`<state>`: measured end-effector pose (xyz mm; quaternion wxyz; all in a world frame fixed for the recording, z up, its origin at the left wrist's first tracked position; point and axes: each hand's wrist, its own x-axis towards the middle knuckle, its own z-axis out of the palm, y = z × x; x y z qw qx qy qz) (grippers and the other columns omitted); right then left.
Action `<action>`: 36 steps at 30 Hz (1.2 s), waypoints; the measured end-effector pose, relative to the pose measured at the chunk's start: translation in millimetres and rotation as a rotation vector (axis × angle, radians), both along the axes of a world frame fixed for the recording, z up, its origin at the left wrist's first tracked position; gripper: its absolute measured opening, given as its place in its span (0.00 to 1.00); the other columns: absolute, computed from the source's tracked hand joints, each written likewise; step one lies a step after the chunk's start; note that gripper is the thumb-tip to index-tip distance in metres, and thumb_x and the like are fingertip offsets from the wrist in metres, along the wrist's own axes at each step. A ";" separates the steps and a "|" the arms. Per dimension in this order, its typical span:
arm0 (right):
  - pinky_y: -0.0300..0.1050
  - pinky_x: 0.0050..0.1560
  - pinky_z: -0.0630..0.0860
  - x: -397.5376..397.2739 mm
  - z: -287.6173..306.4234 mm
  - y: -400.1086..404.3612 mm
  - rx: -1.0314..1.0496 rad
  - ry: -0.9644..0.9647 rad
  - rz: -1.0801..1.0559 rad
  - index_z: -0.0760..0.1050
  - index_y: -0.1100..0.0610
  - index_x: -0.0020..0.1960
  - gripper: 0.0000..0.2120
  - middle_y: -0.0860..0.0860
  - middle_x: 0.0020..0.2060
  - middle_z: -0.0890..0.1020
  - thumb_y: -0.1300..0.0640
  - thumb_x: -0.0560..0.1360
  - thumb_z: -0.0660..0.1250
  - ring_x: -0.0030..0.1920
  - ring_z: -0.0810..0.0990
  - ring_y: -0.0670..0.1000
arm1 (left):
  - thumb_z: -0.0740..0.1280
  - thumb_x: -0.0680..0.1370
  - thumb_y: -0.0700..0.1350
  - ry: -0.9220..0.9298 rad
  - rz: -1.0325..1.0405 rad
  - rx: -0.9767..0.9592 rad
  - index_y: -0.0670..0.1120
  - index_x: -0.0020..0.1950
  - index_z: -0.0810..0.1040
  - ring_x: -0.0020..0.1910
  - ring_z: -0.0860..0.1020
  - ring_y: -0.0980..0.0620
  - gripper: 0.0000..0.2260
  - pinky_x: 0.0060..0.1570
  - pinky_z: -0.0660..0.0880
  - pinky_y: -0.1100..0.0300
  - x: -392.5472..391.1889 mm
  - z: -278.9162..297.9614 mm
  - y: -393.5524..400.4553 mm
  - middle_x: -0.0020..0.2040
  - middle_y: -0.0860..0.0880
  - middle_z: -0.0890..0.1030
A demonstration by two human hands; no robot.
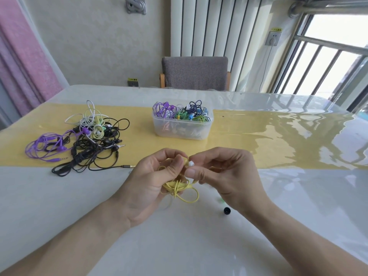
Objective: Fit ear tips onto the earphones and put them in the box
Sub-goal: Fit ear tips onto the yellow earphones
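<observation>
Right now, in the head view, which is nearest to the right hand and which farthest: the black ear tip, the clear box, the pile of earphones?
From the right hand:
1. Black ear tip, just below it.
2. Clear box, beyond it on the yellow strip.
3. Pile of earphones, far left.

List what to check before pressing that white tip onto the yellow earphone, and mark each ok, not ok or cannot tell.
1. Yellow earphones held: ok, left hand grips the bundled cable.
2. White ear tip in hand: ok, right hand pinches it at the fingertips.
3. Tip lined up with the earbud: cannot tell, fingers hide the joint.
4. Clear box within reach and open: ok, no lid on it, earphones already inside.
5. Spare black ear tip on the table: ok, lies apart from the hands.
6. Pile of earphones waiting: ok, tangled, at the left.
</observation>
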<state>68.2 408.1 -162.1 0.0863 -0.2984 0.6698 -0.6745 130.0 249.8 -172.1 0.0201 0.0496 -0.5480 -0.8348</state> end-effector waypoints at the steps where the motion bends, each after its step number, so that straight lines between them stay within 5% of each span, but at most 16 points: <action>1: 0.39 0.35 0.76 -0.4 0.5 0.4 0.010 -0.010 -0.001 0.84 0.57 0.39 0.07 0.56 0.36 0.86 0.59 0.62 0.79 0.32 0.81 0.48 | 0.68 0.71 0.43 0.000 -0.002 -0.005 0.46 0.43 0.80 0.30 0.74 0.51 0.03 0.29 0.74 0.61 -0.3 -0.6 -0.9 0.38 0.46 0.80; 12: 0.39 0.46 0.81 -1.8 -1.3 3.4 0.096 -0.071 0.041 0.86 0.58 0.48 0.08 0.52 0.40 0.88 0.63 0.69 0.77 0.42 0.87 0.50 | 0.76 0.69 0.47 0.111 0.150 -0.226 0.49 0.41 0.83 0.33 0.76 0.49 0.05 0.31 0.75 0.60 -4.5 -9.9 -5.5 0.38 0.45 0.81; 15: 0.45 0.50 0.83 -3.8 -4.1 2.1 0.110 -0.088 0.037 0.86 0.60 0.50 0.07 0.55 0.41 0.88 0.65 0.73 0.74 0.43 0.87 0.53 | 0.71 0.70 0.46 0.130 0.181 -0.258 0.50 0.41 0.83 0.32 0.75 0.50 0.02 0.32 0.75 0.60 -5.9 -13.8 -8.1 0.36 0.45 0.79; 20: 0.39 0.44 0.81 -4.6 -5.3 0.6 0.013 -0.169 0.065 0.84 0.64 0.47 0.04 0.57 0.38 0.87 0.66 0.73 0.72 0.39 0.87 0.53 | 0.74 0.72 0.45 0.134 0.161 -0.263 0.46 0.43 0.81 0.30 0.75 0.51 0.04 0.31 0.75 0.61 -4.8 -12.7 -4.9 0.34 0.46 0.78; 36: 0.47 0.46 0.83 -6.4 -17.1 -2.8 0.025 -0.100 0.073 0.85 0.64 0.47 0.10 0.57 0.41 0.87 0.59 0.69 0.74 0.38 0.85 0.54 | 0.66 0.77 0.35 0.030 0.214 -0.194 0.44 0.38 0.77 0.27 0.73 0.55 0.09 0.25 0.71 0.65 0.6 -7.9 2.0 0.30 0.47 0.75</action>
